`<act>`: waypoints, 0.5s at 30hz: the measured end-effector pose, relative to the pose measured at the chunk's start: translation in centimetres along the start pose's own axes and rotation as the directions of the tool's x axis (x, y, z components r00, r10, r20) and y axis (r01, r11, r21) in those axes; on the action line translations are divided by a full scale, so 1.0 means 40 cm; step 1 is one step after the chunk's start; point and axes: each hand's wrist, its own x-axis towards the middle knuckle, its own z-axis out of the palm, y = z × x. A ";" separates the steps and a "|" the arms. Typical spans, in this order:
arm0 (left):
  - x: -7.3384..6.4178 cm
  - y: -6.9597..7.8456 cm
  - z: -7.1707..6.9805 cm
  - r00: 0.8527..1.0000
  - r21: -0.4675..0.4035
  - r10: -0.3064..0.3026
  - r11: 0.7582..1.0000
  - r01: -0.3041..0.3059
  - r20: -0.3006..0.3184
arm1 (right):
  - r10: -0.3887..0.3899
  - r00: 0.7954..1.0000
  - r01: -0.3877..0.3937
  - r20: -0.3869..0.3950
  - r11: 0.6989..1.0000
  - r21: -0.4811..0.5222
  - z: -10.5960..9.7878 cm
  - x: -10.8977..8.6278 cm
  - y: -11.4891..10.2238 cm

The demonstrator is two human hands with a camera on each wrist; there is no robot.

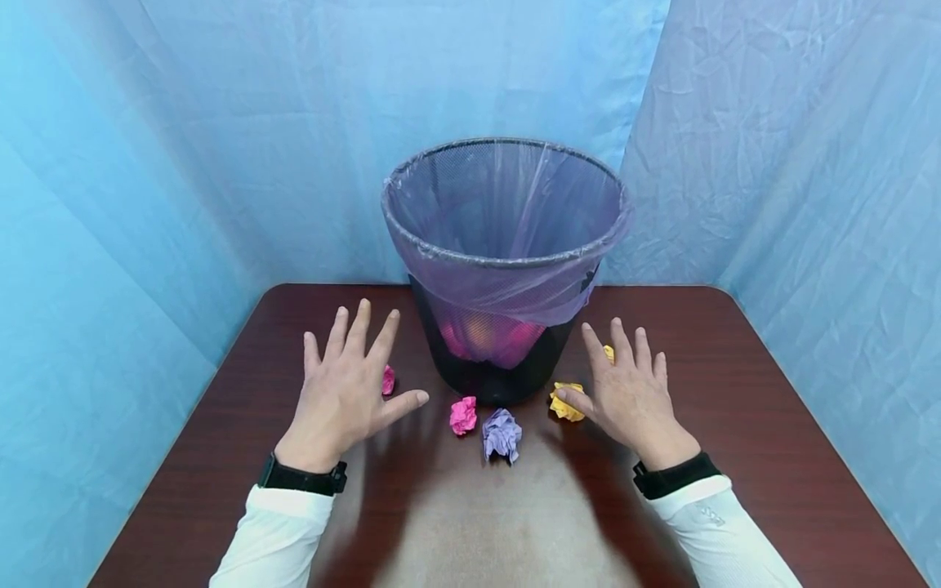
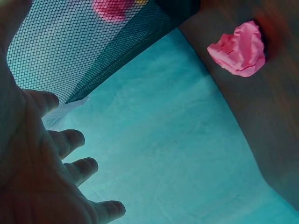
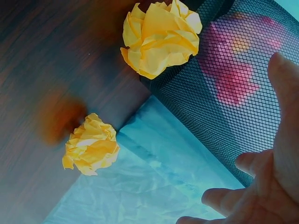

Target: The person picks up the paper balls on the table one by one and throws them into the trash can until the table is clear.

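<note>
Both hands hover over the table with fingers spread, holding nothing. My left hand [image 1: 338, 392] is left of a black mesh wastebasket [image 1: 434, 327], partly covering a pink paper ball [image 1: 389, 380]; the left wrist view shows a pink paper ball [image 2: 240, 50] on the table. My right hand [image 1: 632, 400] is to the basket's right, its thumb overlapping a yellow paper ball [image 1: 566, 403] in the head view. Behind its fingers another yellow ball [image 1: 609, 354] peeks out. Before the basket lie a second pink ball [image 1: 463, 416] and a purple ball [image 1: 502, 434].
A translucent purple bag [image 1: 507, 290] lines the basket and folds over its rim. Pink and yellow crumpled paper [image 3: 236, 84] shows through the mesh. The dark brown table [image 1: 742, 457] has blue cloth [image 1: 279, 131] hanging behind it and along both sides.
</note>
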 end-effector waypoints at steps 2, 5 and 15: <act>-0.004 0.001 0.007 1.000 -0.002 -0.004 1.000 0.004 0.006 | -0.001 1.000 0.001 0.002 1.000 0.000 0.001 0.001 -0.001; -0.010 0.001 0.018 1.000 -0.006 -0.008 1.000 0.008 0.014 | -0.001 1.000 0.001 0.012 1.000 0.003 0.002 -0.001 -0.004; -0.031 0.011 0.061 0.999 -0.009 -0.015 1.000 0.016 0.040 | -0.001 1.000 0.001 0.024 1.000 0.002 0.018 -0.007 -0.013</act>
